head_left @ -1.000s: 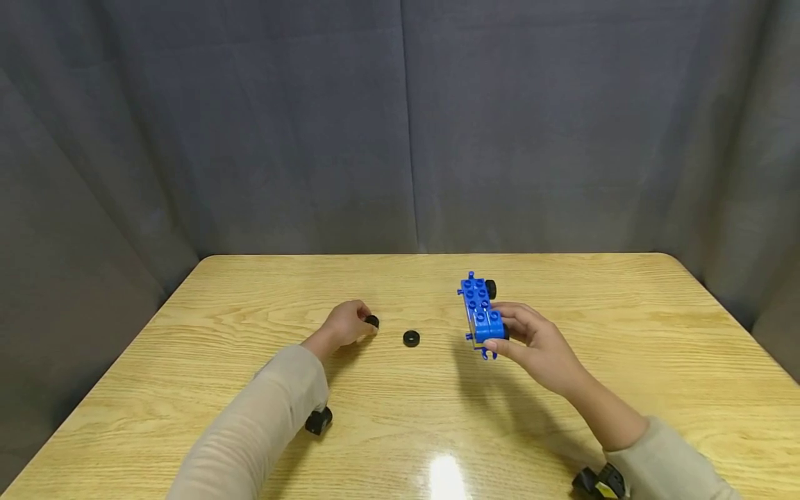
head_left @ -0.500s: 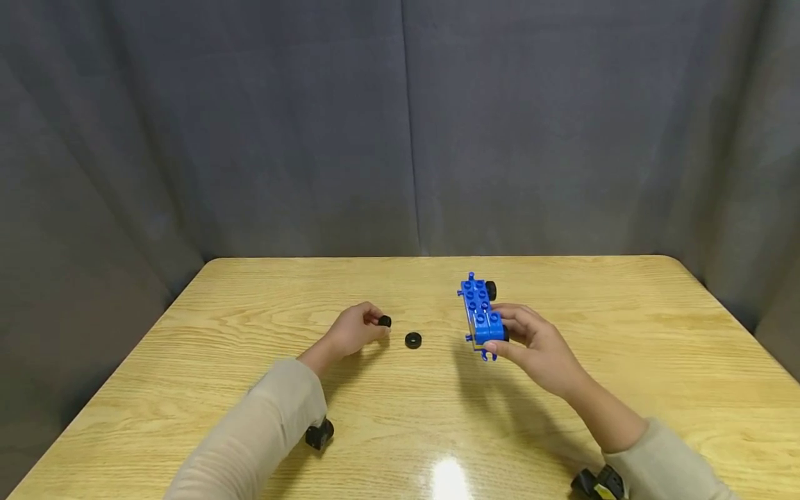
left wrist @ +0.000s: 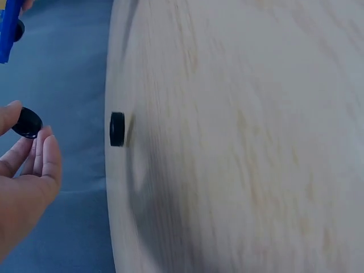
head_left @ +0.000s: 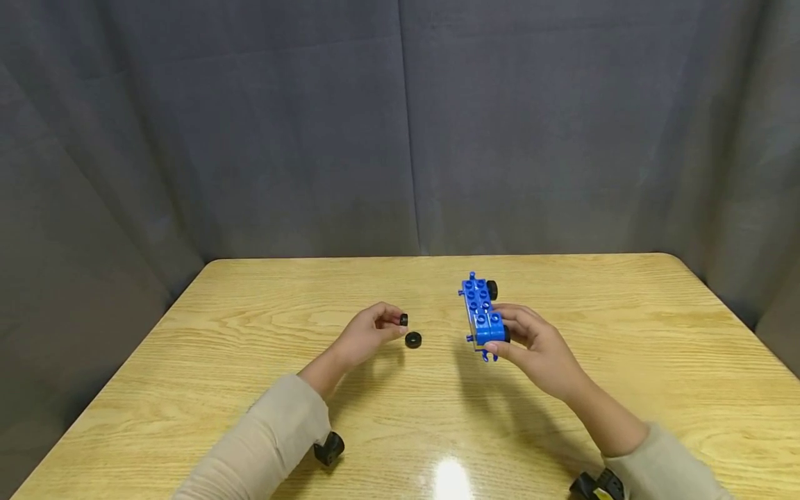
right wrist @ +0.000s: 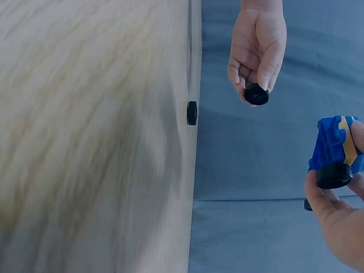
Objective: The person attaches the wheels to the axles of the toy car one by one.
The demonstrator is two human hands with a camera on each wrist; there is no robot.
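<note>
Since the earlier frames, the left hand (head_left: 369,335) has been moved across the table (head_left: 250,312) toward its right edge, and a black wheel (head_left: 403,319) has been carried along with it, while the blue toy chassis (head_left: 480,312) has been kept almost where it was. The wheel is pinched between the left thumb and fingers and is held clear of the tabletop. A loose wheel (head_left: 413,339) is left lying flat, about midway between the table's left and right edges, just beside the left fingertips as seen from the head. The chassis is gripped at its near end by the thumb and fingers of the right hand (head_left: 544,354), raised above the table right of its middle, its far end pointed toward the far edge. Along its right side two fitted wheels (head_left: 492,289) are seen; on its left side, bare blue pegs (head_left: 461,293) are exposed.
</note>
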